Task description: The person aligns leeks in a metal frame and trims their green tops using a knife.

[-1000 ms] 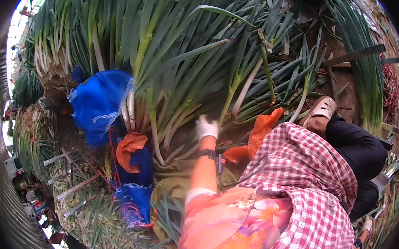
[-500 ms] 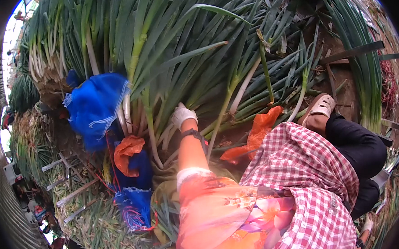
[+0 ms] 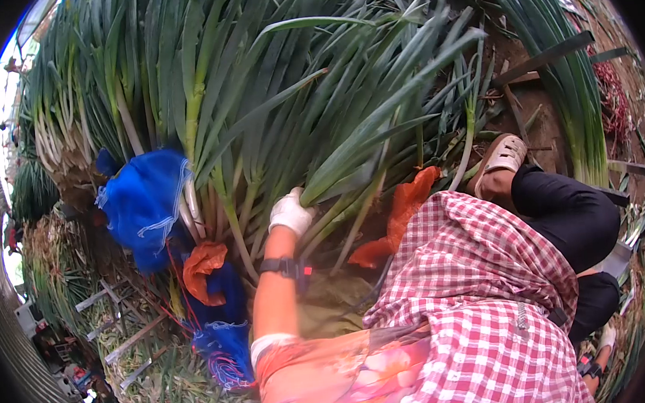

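Note:
My left hand (image 3: 291, 213), in a white glove, is closed around the lower part of a large green onion (image 3: 350, 170). The onion's long leaves spread up and to the right. Around the hand stand more green onions (image 3: 201, 97), with pale stems low and dark leaves above. A wrist strap (image 3: 286, 268) sits on the left forearm. Far at the lower right, partly behind my leg, my right hand (image 3: 608, 338) shows only in part, also in a white glove. Its fingers are too small and hidden to read.
Blue mesh cloth (image 3: 145, 204) and an orange plastic piece (image 3: 205, 267) lie left of the hand. Another orange piece (image 3: 403, 218) rests beside my checkered apron (image 3: 486, 264). A metal bar (image 3: 542, 59) juts in at right, near my shoe (image 3: 502, 158). Slatted wood (image 3: 135, 339) stands at left.
My left hand has drawn slightly back toward my body with a green onion, whose leaves now fan across to the right. The whole view has shifted a little.

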Demonstrator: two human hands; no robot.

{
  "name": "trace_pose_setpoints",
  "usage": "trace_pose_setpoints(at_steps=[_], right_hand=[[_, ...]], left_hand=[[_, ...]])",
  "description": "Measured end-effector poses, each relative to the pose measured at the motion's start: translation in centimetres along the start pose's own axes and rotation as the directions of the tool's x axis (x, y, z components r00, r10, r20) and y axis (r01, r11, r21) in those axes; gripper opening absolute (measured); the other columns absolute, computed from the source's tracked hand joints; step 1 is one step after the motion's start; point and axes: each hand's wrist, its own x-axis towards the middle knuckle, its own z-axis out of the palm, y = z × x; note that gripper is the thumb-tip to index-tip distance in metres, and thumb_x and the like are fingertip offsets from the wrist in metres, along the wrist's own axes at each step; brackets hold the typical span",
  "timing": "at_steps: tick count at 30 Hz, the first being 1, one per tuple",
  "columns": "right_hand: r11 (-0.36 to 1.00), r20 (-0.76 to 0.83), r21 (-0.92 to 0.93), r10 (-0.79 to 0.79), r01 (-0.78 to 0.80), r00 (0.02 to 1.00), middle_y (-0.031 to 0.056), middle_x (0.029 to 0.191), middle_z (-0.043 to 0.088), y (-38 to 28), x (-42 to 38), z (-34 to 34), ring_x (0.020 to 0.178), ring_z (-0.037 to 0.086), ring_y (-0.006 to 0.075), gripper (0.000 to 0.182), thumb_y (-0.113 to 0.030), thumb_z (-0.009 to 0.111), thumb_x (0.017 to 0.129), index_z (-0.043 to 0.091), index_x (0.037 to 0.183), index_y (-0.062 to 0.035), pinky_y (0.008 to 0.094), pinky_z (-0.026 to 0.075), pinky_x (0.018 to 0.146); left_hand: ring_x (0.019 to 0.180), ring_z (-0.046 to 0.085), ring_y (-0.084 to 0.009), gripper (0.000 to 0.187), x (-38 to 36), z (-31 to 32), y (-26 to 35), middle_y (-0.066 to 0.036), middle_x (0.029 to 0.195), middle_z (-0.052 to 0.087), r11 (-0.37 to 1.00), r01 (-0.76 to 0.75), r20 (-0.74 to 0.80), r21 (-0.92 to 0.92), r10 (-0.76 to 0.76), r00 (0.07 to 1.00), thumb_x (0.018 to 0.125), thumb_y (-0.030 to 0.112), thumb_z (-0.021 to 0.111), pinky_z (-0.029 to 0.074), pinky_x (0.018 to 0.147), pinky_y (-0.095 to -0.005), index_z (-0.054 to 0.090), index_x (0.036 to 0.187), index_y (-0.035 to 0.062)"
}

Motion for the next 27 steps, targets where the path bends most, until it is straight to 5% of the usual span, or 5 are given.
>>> trace_pose_setpoints(at_steps=[11,13,21,24,27], right_hand=[[0.874,-0.101,0.149,-0.452,0.463,0.886,0.0091,0.127,0.052,-14.1,-4.4,-4.5,0.094,0.061,0.0183,0.041,-0.024,0.038,0.096,0.046,0.132,-0.0057,0.0300,0.050,0.081],[0.682,0.119,0.646,-0.533,0.343,0.838,0.0108,0.109,0.059,-19.1,-7.8,-4.0,0.089,0.058,0.0193,0.037,-0.015,0.054,0.090,0.047,0.126,-0.0040,0.0306,0.049,0.071],[0.245,0.254,0.373,-0.955,0.895,0.156,0.0192,0.113,0.058,-41.0,-38.6,12.1,0.098,0.059,0.0256,0.048,-0.022,0.059,0.082,0.052,0.124,-0.0006,0.0321,0.047,0.085],[0.189,0.465,0.193,-0.882,0.963,0.080,0.0267,0.132,0.042,-43.8,-42.0,18.0,0.121,0.045,0.0356,0.082,-0.043,0.065,0.076,0.032,0.135,0.0040,0.0381,0.035,0.102],[0.299,0.674,0.246,-0.736,0.922,0.059,0.0238,0.105,0.059,-45.8,-43.4,22.2,0.093,0.061,0.0359,0.056,-0.033,0.055,0.081,0.041,0.127,-0.0050,0.0389,0.048,0.084]], left_hand=[[0.077,0.063,-0.0218,0.023,-7.2,-19.4,16.1,-0.014,0.085,0.065,0.203,-0.432,-0.303,-0.878,0.462,0.833,0.079,0.008,0.066,0.051,0.072,-0.0329,0.059,0.099,-0.0024],[0.079,0.063,-0.0239,0.026,-6.7,-22.1,18.9,-0.013,0.087,0.064,0.147,-0.458,-0.309,-0.876,0.559,0.770,0.081,0.011,0.065,0.052,0.075,-0.0363,0.057,0.102,-0.0019],[0.088,0.060,-0.0273,0.030,-4.5,-24.5,28.5,-0.013,0.091,0.059,-0.210,-0.291,-0.355,-0.933,0.660,0.662,0.084,0.014,0.064,0.052,0.080,-0.0421,0.052,0.106,-0.0028],[0.084,0.061,-0.0294,0.032,-3.5,-23.2,30.3,-0.016,0.092,0.059,-0.262,-0.149,-0.287,-0.953,0.640,0.712,0.085,0.013,0.063,0.052,0.081,-0.0425,0.050,0.108,-0.0040],[0.081,0.060,-0.0307,0.027,-3.6,-21.4,31.3,-0.016,0.092,0.059,-0.217,-0.161,-0.256,-0.963,0.545,0.798,0.090,0.018,0.055,0.051,0.076,-0.0431,0.051,0.109,-0.0006]])
